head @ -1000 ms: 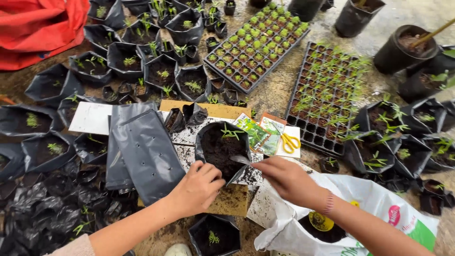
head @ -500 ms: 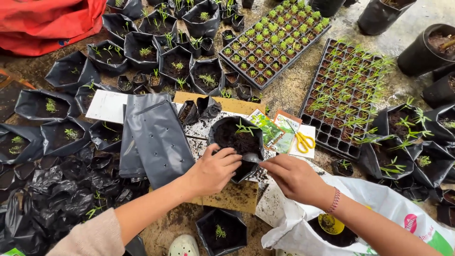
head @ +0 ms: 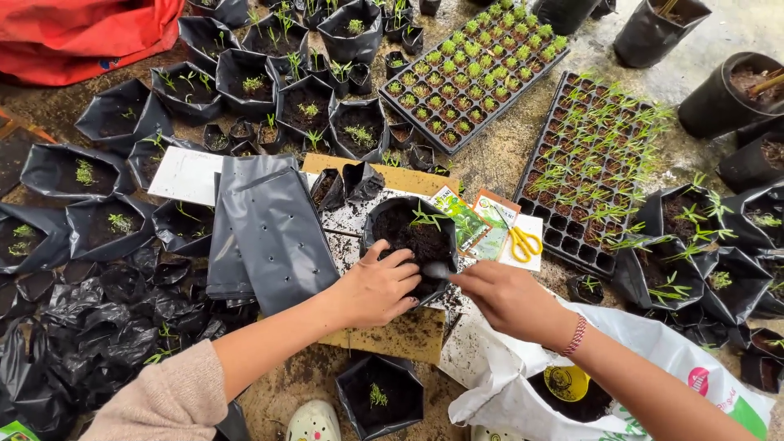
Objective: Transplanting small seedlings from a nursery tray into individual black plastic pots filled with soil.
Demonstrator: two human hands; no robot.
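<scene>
Grow bag (head: 411, 245): black plastic, full of dark soil, upright on a soil-strewn board (head: 392, 335) at the middle of the view, one green seedling (head: 426, 217) leaning at its top.
Left hand (head: 377, 287): fingers curled over the bag's near rim, gripping its side.
Right hand (head: 508, 299): fingers pinched together on a small grey tool (head: 437, 269); the tool's tip touches the soil at the bag's near edge.
Stack of flat bags (head: 269, 233): empty, black, just left of the filled one.
Scissors (head: 523, 242): yellow handles, lying on seed packets (head: 474, 222) right of the bag.
Seed trays (head: 474, 73): two black cell trays of green sprouts, farther back and to the right.
White sack (head: 653, 351): open, under the right forearm.
Other filled bags (head: 245, 82): ringed around the work spot, each with small plants.
</scene>
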